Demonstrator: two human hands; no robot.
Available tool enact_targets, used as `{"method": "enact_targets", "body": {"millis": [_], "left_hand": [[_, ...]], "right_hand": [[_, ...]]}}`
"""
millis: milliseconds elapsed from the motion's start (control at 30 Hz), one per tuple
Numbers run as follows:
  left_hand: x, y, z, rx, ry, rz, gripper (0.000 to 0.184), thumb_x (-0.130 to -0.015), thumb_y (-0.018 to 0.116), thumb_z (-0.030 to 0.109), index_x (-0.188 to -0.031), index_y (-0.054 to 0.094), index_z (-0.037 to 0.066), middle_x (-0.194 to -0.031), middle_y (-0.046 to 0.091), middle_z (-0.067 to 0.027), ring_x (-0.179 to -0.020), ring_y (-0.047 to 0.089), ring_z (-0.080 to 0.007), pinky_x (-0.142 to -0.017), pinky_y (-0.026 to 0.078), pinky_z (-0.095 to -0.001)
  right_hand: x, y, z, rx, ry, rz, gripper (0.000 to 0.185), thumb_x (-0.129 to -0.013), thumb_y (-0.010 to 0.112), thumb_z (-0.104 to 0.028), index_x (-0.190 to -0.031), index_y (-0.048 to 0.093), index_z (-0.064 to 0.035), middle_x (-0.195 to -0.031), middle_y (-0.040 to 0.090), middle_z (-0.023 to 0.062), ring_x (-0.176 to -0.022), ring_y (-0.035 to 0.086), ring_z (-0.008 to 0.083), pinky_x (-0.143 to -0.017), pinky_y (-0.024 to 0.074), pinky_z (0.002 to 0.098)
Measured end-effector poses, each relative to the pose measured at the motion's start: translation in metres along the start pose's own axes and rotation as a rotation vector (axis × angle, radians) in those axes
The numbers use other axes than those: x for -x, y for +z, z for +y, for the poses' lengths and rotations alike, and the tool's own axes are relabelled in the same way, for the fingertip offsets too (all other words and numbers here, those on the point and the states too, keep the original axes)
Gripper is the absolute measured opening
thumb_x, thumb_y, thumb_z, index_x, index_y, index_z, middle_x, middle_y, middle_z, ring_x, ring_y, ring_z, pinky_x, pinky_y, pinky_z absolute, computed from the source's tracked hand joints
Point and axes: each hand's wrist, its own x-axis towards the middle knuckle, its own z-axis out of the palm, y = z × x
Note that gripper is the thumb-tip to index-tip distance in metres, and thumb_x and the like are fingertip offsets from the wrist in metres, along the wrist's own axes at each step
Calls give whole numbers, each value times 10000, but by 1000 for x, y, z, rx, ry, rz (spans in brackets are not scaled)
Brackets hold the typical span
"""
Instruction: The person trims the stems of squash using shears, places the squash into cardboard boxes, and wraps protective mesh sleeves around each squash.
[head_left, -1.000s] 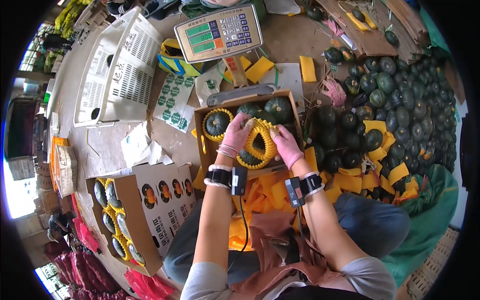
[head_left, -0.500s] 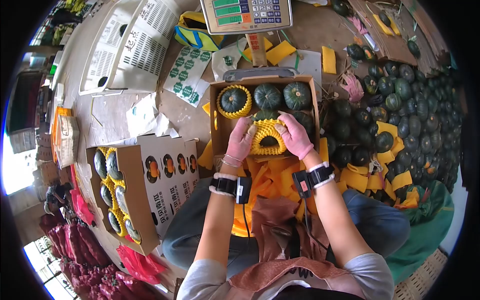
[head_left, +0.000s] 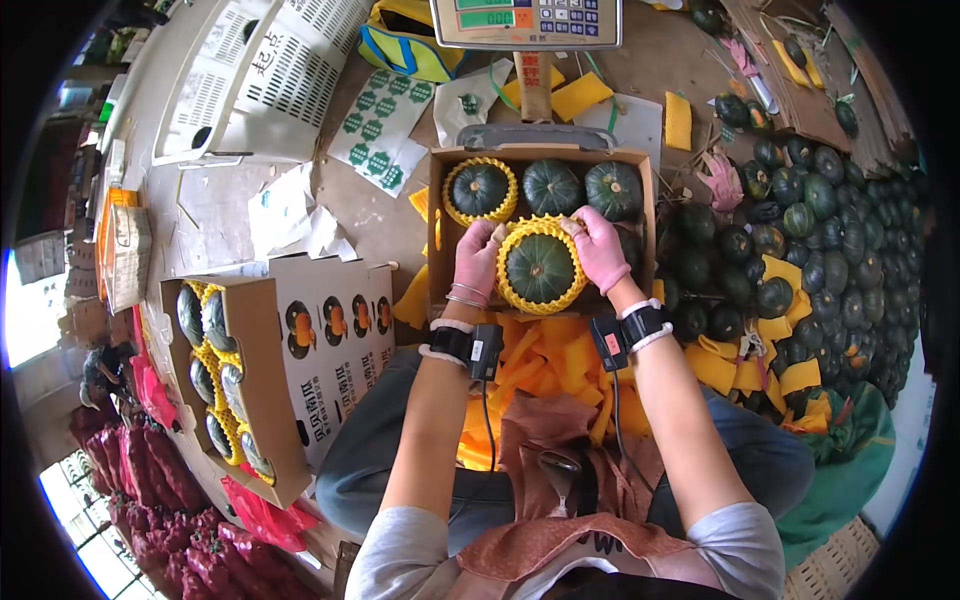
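Note:
Both my hands, in pink gloves, grip a dark green pumpkin [head_left: 540, 268] ringed by a yellow foam net [head_left: 503, 285]. My left hand [head_left: 477, 260] is closed on its left side, and my right hand [head_left: 601, 250] on its right. They hold it over the front of an open cardboard box [head_left: 440, 220]. Inside the box, a netted pumpkin [head_left: 480, 190] sits at the back left. Two bare pumpkins, one in the back middle [head_left: 551, 186] and one at the back right [head_left: 613, 191], stand beside it. Another at the front right is mostly hidden by my right hand.
Behind the box stands a digital scale [head_left: 527, 25]. A pile of loose pumpkins [head_left: 825, 250] spreads to the right. A filled carton [head_left: 245, 370] and a white crate [head_left: 250, 85] are on the left. Yellow foam nets [head_left: 555, 365] lie before my lap; green sticker sheets [head_left: 380, 125] lie behind.
The yellow net, earlier bunched over the front of the pumpkin, now encircles it, with its green top showing. My hands stay on its two sides. The camera view has shifted slightly.

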Motion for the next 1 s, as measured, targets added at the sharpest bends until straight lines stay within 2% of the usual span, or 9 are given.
{"method": "enact_targets", "body": {"millis": [67, 133, 200, 233, 333, 367, 500, 633, 1000], "left_hand": [[-1, -1, 1, 97, -58, -32, 68, -899, 564, 78, -906, 582, 13, -824, 572, 22, -765, 505, -47, -689, 434, -209], [2, 3, 10, -382, 61, 56, 103, -877, 589, 69, -952, 567, 2, -802, 595, -15, -737, 552, -88, -664, 465, -254], [11, 8, 26, -858, 344, 295, 201, -851, 621, 87, -1018, 543, 7, -799, 620, -84, -740, 608, -182, -651, 486, -305], [15, 8, 27, -796, 306, 350, 304, -824, 644, 105, -1100, 530, 48, -869, 627, -139, -780, 628, -287, -685, 499, -329], [40, 12, 45, -626, 434, 100, 392, -802, 662, 124, -1167, 524, 84, -985, 610, -165, -897, 608, -321, -774, 494, -357], [52, 17, 74, -843, 403, -79, 523, -776, 691, 173, -1254, 489, 107, -1163, 537, -189, -1055, 549, -340, -882, 459, -376], [60, 12, 81, -879, 195, -307, 723, -703, 753, 224, -1329, 417, 88, -1326, 392, -215, -1197, 438, -373, -984, 394, -374], [52, 10, 81, -880, 136, -419, 959, -575, 830, 199, -1384, 323, 116, -1395, 319, -198, -1294, 326, -345, -1047, 331, -364], [46, 3, 62, -359, 49, -396, 941, -572, 816, 30, -1368, 316, 3, -1267, 460, -105, -1190, 424, -196, -1018, 339, -293]], "right_hand": [[4, -2, -8, 56, -2, 0, 242, -867, 601, -251, -845, 523, -22, -741, 595, 193, -670, 582, 382, -587, 469, 365], [7, -4, -11, 320, -65, 128, 249, -872, 581, -288, -887, 500, -53, -777, 599, 186, -695, 581, 397, -581, 470, 421], [11, -6, -25, 552, -109, 278, 249, -871, 576, -302, -910, 484, -74, -784, 600, 180, -688, 575, 404, -579, 469, 447], [14, -4, -25, 536, 40, 255, 228, -875, 563, -290, -929, 463, -92, -810, 601, 166, -709, 583, 400, -596, 477, 455], [46, -8, -51, 287, 115, 244, 197, -879, 547, -263, -951, 470, -97, -860, 595, 168, -739, 592, 390, -631, 485, 462], [60, -6, -64, 299, -12, 232, 174, -870, 528, -210, -1009, 481, -118, -934, 566, 178, -768, 590, 386, -676, 490, 464], [88, 5, -83, 520, 113, 21, 419, -777, 562, -77, -1175, 462, -159, -1108, 459, 167, -948, 550, 387, -741, 494, 495], [88, 15, -90, 552, 216, -6, 557, -737, 583, -3, -1246, 382, -106, -1163, 413, 201, -984, 533, 391, -808, 482, 473], [62, 0, -89, 549, 271, -104, 590, -713, 585, 52, -1251, 397, -99, -1236, 395, 193, -1042, 525, 398, -870, 468, 430]]}}
